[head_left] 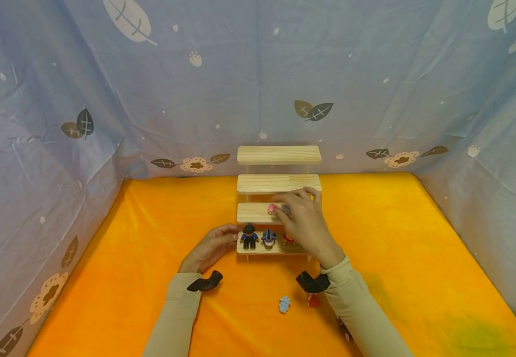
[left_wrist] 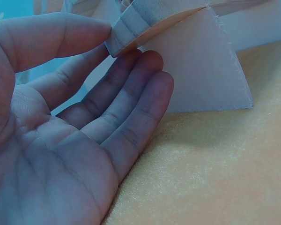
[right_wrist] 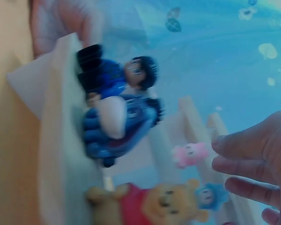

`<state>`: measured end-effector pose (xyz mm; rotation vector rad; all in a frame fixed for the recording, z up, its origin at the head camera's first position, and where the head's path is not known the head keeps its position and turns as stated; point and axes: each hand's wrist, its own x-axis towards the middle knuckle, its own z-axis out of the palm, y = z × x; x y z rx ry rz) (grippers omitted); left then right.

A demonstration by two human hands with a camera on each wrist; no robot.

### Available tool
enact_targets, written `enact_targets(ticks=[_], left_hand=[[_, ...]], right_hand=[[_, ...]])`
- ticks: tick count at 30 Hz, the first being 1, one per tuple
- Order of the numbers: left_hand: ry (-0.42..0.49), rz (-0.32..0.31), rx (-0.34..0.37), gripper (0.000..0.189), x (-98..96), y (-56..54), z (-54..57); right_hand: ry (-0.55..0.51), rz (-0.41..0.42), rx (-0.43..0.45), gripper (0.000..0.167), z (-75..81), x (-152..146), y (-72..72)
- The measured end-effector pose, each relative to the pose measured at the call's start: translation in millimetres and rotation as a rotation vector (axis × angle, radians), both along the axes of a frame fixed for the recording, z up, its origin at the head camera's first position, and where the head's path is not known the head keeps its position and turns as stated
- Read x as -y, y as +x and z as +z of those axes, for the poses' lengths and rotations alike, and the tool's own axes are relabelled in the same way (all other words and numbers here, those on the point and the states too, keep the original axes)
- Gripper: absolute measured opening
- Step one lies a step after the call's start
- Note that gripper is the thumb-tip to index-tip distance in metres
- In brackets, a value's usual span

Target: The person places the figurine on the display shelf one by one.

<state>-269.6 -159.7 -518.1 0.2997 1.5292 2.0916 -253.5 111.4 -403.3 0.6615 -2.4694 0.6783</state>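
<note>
A four-step wooden display shelf [head_left: 278, 184] stands on the orange cloth. My left hand [head_left: 213, 246] holds the left end of its lowest board, thumb at the top corner and fingers beneath. On that board are a black-haired figure in blue [head_left: 249, 237], a blue donkey figure [head_left: 268, 237] and a yellow bear figure in a red shirt [right_wrist: 161, 202]. A small pink figure [right_wrist: 190, 155] and a small blue figure [right_wrist: 212, 194] stand one step higher. My right hand [head_left: 304, 223] is beside them, fingertips close to the pink figure, thumb and fingers parted.
On the cloth in front lie a light blue figure [head_left: 284, 304] and a red item [head_left: 313, 300] partly behind the right wrist's black band [head_left: 313, 282]. A dark item [head_left: 343, 329] shows by the right sleeve. Patterned blue-grey fabric [head_left: 258, 74] rises behind the shelf and along both sides.
</note>
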Motion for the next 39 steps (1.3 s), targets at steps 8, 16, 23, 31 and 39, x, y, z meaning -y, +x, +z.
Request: enact_targets(ticks=[8, 16, 23, 31, 39], left_hand=[[-0.015, -0.005, -0.001, 0.02, 0.6, -0.3, -0.1], [-0.015, -0.024, 0.0, 0.021, -1.8, 1.4, -1.5], [0.003, -0.008, 0.011, 0.021, -0.4, 1.3, 0.9], [-0.028, -0.013, -0.015, 0.021, 1.9, -0.2, 3.7], [-0.019, -0.017, 0.002, 0.02, -0.8, 1.6, 5.9]], right_hand=[[-0.051, -0.006, -0.007, 0.028, 21.6, -7.5, 12.3], [-0.169, 0.092, 0.067, 0.022, 27.8, -21.2, 22.6], [-0.398, 0.21, 0.389, 0.02, 34.5, -45.6, 44.3], [-0.322, 0.193, 0.433, 0.018, 28.9, -66.8, 63.4], [-0.261, 0.195, 0.457, 0.017, 12.4, -78.0, 75.2]])
